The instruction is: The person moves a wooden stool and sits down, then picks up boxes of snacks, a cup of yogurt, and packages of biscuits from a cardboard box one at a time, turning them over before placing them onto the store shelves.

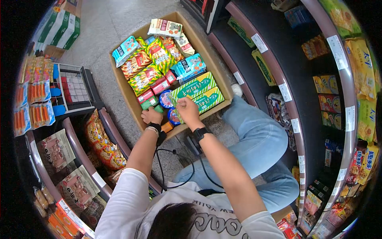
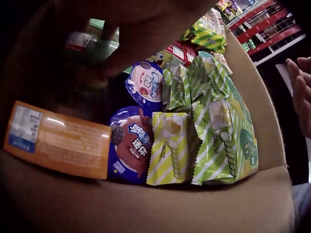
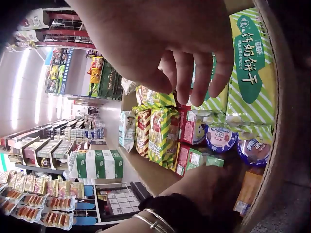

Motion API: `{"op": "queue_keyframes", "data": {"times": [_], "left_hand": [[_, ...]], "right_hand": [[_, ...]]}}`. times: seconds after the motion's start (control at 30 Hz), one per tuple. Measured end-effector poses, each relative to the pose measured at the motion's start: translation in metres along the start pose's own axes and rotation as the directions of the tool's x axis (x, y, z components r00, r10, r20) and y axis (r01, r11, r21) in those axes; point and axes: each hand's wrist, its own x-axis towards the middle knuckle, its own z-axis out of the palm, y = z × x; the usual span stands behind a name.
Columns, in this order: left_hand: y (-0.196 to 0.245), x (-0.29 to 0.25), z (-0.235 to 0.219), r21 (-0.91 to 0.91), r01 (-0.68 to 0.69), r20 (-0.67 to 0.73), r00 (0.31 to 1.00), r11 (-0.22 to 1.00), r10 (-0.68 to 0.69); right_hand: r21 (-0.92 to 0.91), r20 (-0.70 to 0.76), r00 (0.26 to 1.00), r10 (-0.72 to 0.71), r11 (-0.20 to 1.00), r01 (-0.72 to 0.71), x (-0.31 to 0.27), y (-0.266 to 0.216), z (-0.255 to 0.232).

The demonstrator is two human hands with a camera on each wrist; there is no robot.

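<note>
A cardboard box holds packaged snacks. At its lower left corner my left hand reaches in, fingers down at a small green pack; in the left wrist view the hand is dark, and its grip cannot be made out. Over the green striped boxes hangs my right hand, fingers loosely bent, nothing held. Two round blue-lidded cups stand between an orange pack and striped sachets.
Shelves with price labels curve along the right. On the left are a wire rack and shelves of snack packs. Green and white cartons stand at the upper left. A black cable loops below the box, beside the person's bent leg.
</note>
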Motion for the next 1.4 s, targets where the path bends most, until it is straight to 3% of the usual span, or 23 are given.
{"op": "queue_keyframes", "data": {"times": [0.07, 0.3, 0.4, 0.43, 0.53, 0.57, 0.67, 0.77, 0.9, 1.0, 1.03, 1.13, 1.17, 1.27, 1.3, 1.4], "left_hand": [[0.001, 0.006, 0.006, -0.008, 0.041, -0.01, 0.999, 0.999, -0.041], [0.005, -0.009, -0.058, -0.11, -0.009, 0.18, 0.983, 0.994, 0.029], [-0.021, 0.008, -0.057, -0.343, -0.244, 0.091, 0.953, 0.907, 0.29], [-0.018, -0.006, -0.085, -0.405, -0.321, 0.044, 0.929, 0.856, 0.368], [-0.016, -0.026, -0.126, -0.511, -0.407, -0.072, 0.898, 0.757, 0.434], [-0.02, -0.023, -0.126, -0.48, -0.502, -0.143, 0.854, 0.719, 0.501], [-0.014, -0.035, -0.152, -0.511, -0.616, -0.257, 0.775, 0.599, 0.578], [0.002, -0.068, -0.203, -0.605, -0.621, -0.227, 0.735, 0.499, 0.639], [0.023, -0.093, -0.245, -0.678, -0.683, -0.235, 0.553, 0.273, 0.799], [0.041, -0.132, -0.278, -0.807, -0.531, -0.129, 0.584, 0.257, 0.801], [0.046, -0.139, -0.284, -0.84, -0.492, -0.109, 0.564, 0.227, 0.818], [0.06, -0.159, -0.285, -0.925, -0.377, -0.201, 0.594, 0.049, 0.779], [0.063, -0.158, -0.279, -0.925, -0.373, -0.185, 0.596, 0.066, 0.781], [0.07, -0.203, -0.293, -0.985, -0.141, 0.0, 0.566, 0.096, 0.825], [0.074, -0.213, -0.29, -0.998, -0.056, -0.005, 0.54, 0.03, 0.842], [0.081, -0.243, -0.296, -0.997, -0.06, 0.007, 0.495, 0.043, 0.869]], "right_hand": [[0.001, 0.026, 0.995, 0.092, 0.996, -0.092, 0.002, -0.004, -0.001], [-0.037, 0.055, 0.998, -0.008, 0.999, 0.01, -0.001, -0.015, -0.004], [-0.052, 0.107, 0.994, 0.01, 0.999, -0.005, -0.005, -0.032, -0.01], [-0.034, 0.123, 0.992, 0.008, 0.999, -0.004, -0.007, -0.035, -0.01], [0.031, 0.189, 0.98, -0.068, 0.998, 0.063, -0.011, -0.04, -0.009], [0.055, 0.209, 0.972, -0.105, 0.994, 0.095, -0.013, -0.04, -0.009], [-0.055, 0.218, 0.953, -0.211, 0.972, 0.227, -0.028, -0.074, -0.027], [0.004, 0.267, 0.93, -0.253, 0.965, 0.261, -0.029, -0.078, -0.044], [0.048, 0.327, 0.914, -0.242, 0.97, 0.239, -0.045, -0.106, -0.091], [0.03, 0.39, 0.896, -0.214, 0.975, 0.22, -0.058, -0.116, -0.126], [0.105, 0.412, 0.892, -0.188, 0.982, 0.158, -0.065, -0.119, -0.136], [0.137, 0.268, 0.945, -0.185, 0.979, 0.153, -0.095, -0.135, -0.169], [0.184, 0.225, 0.943, -0.244, 0.961, 0.205, -0.098, -0.125, -0.175], [0.468, 0.252, 0.965, -0.075, 0.882, -0.054, -0.13, -0.143, -0.206], [0.496, 0.213, 0.972, -0.104, 0.868, -0.016, -0.137, -0.141, -0.214], [0.529, 0.157, 0.982, -0.108, 0.849, 0.009, -0.162, -0.14, -0.233]]}}
